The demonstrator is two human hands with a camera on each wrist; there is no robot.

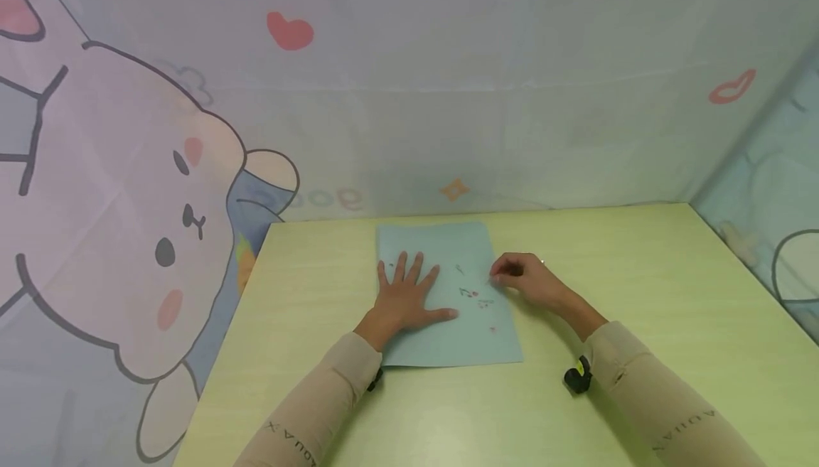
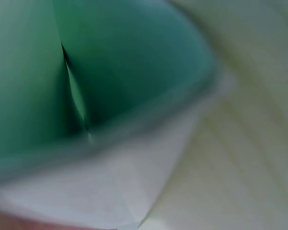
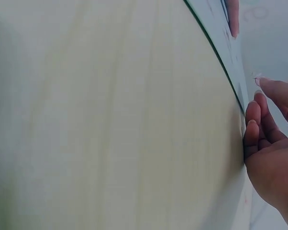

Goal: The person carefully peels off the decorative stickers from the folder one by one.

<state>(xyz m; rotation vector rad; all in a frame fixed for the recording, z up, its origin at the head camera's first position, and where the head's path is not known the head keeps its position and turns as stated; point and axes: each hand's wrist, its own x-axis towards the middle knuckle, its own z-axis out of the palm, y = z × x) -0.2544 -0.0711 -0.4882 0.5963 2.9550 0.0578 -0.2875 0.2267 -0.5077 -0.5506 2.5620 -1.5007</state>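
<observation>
We are pressing our left hand (image 1: 404, 298) flat, fingers spread, on the green sheet (image 1: 448, 342) lying mid-table (image 1: 672, 310), while our right hand (image 1: 526, 278), fingers curled, is pinching something tiny at the sheet's right edge, risking a slip or crease, though bare tabletop is lying open right of the sheet

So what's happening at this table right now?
A person in beige sleeves sits at a pale yellow-green table with a light blue sheet of paper lying on it. The left hand presses flat on the sheet, fingers spread. The right hand rests at the sheet's right edge with its fingers curled, seeming to pinch something tiny near the small coloured marks; what it is cannot be told.
</observation>
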